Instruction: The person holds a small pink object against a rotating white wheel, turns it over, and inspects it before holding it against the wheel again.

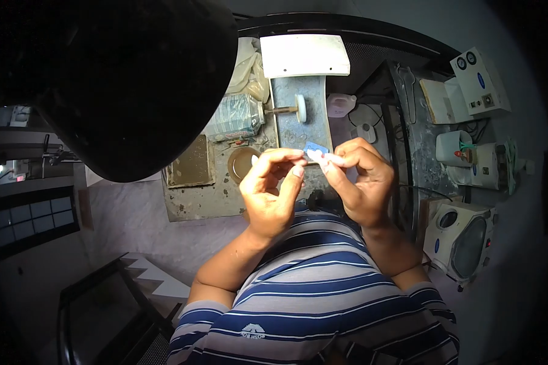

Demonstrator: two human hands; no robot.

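Both of my hands are raised together over the front of the workbench. My right hand [362,176] pinches a small white piece [320,157] between thumb and fingers. Just above it shows a small flat blue piece [316,148], its lower edge hidden by the white one. My left hand [271,188] is curled, with its index fingertip right beside the small pieces and its thumb tip just below. Whether something tiny sits between those left fingers I cannot make out.
Behind my hands, a motor [234,118] carries a shaft with a pale round wheel [301,109] over a blue-lined tray [292,135] under a white hood [304,55]. A round bowl [242,163] and a shallow tray [192,164] lie left. White machines [459,240] stand at right; a dark shape blocks the upper left.
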